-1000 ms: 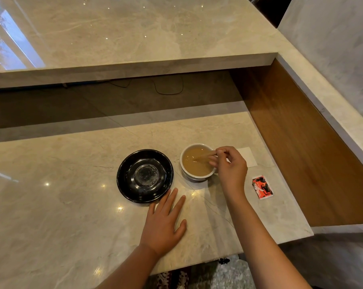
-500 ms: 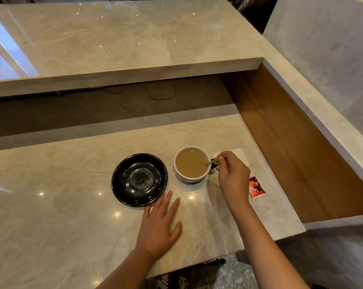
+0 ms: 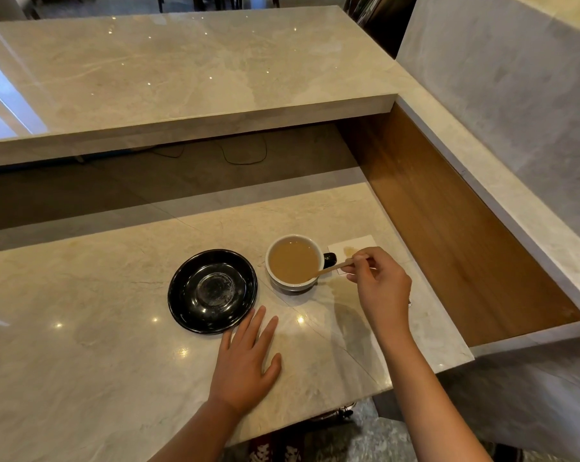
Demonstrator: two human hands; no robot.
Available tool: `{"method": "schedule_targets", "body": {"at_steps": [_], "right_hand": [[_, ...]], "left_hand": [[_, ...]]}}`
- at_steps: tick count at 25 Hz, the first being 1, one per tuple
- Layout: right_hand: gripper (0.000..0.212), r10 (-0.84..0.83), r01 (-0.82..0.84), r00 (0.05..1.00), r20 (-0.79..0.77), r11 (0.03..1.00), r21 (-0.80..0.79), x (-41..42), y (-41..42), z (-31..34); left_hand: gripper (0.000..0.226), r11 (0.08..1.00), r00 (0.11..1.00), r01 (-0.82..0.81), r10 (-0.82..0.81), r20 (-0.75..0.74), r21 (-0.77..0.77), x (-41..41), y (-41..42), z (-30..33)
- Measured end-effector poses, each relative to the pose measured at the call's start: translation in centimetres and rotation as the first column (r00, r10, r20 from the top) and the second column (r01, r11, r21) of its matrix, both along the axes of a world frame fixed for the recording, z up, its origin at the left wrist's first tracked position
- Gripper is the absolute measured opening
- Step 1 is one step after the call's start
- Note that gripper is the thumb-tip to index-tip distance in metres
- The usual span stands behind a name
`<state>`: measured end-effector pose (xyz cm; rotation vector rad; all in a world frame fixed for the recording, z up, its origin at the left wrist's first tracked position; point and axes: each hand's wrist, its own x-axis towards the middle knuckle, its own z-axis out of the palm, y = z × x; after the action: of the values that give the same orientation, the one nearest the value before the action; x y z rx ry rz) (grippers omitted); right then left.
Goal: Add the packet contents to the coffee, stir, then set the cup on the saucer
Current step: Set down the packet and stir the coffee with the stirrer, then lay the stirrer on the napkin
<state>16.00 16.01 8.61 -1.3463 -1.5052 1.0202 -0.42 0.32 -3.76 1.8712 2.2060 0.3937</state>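
Note:
A white cup [image 3: 293,284] with a dark handle holds light brown coffee and stands on the marble counter. Just left of it lies the black saucer [image 3: 211,291], with nothing on it. My right hand [image 3: 378,288] pinches a wooden stir stick [image 3: 332,269] at the cup's right side; the stick's tip rests at the rim over the coffee. My left hand [image 3: 245,361] lies flat on the counter, fingers spread, in front of the saucer. The red packet is hidden behind my right hand.
A white napkin [image 3: 358,248] with a brown stain lies right of the cup. A wooden side panel [image 3: 448,235] walls the counter on the right. A raised marble shelf [image 3: 181,95] overhangs the back. The counter's front edge [image 3: 315,418] runs just below my wrists.
My right hand has drawn the stir stick from the middle of the coffee to the cup's right rim and moved right. The packet is now covered by that hand. The left hand stays put.

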Motion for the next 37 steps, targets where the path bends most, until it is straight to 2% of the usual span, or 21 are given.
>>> {"method": "schedule_targets", "body": {"at_steps": [6,10,12,14,16,18,20,21,23,26,37], "right_hand": [[0.020,-0.075,0.055,0.984,-0.162,0.991,-0.125,3.0,0.9,0.8],[0.013,-0.152,0.100,0.957,-0.248,0.972,-0.212,6.8,2.2,1.4],[0.014,-0.166,0.114,0.953,-0.252,0.972,-0.207,8.3,3.1,1.2],[0.014,-0.117,0.088,0.967,-0.224,0.987,-0.135,8.6,3.9,0.7],[0.015,-0.029,0.033,0.993,-0.113,0.999,0.033,8.1,4.4,0.1],[0.016,0.064,-0.098,0.990,0.122,0.951,0.294,7.4,4.8,-0.9],[0.018,0.128,-0.313,0.923,0.364,0.797,0.516,7.0,5.1,-2.5],[0.020,0.152,-0.414,0.879,0.452,0.715,0.563,7.0,5.2,-3.4],[0.020,0.173,-0.557,0.794,0.582,0.590,0.584,7.1,5.4,-5.1],[0.021,0.172,-0.656,0.713,0.680,0.506,0.560,7.4,5.7,-7.0],[0.022,0.203,-0.772,0.574,0.793,0.455,0.443,9.0,3.6,-9.4]], "left_hand": [[0.061,1.000,1.000,0.002,-0.002,0.003,0.005,0.0,-0.1,0.1],[0.061,1.000,1.000,-0.004,0.004,0.002,0.002,0.1,0.0,0.1],[0.061,1.000,1.000,0.002,-0.002,-0.009,-0.005,0.1,0.0,0.2],[0.061,1.000,1.000,-0.001,0.001,-0.014,-0.011,0.0,0.0,0.2],[0.061,1.000,1.000,-0.001,0.001,-0.011,-0.016,0.0,0.0,0.2],[0.062,1.000,1.000,-0.002,0.001,-0.008,-0.021,0.0,0.0,0.1],[0.061,1.000,1.000,-0.001,0.001,0.004,-0.024,0.1,-0.1,0.0],[0.061,1.000,1.000,-0.002,0.003,0.007,-0.024,0.1,-0.1,0.0],[0.061,1.000,1.000,-0.004,0.004,0.008,-0.019,0.0,-0.1,0.0],[0.060,1.000,1.000,0.010,-0.010,0.003,0.002,0.0,0.0,0.1],[0.061,1.000,1.000,0.016,-0.016,-0.016,0.003,0.0,0.0,0.1]]}}
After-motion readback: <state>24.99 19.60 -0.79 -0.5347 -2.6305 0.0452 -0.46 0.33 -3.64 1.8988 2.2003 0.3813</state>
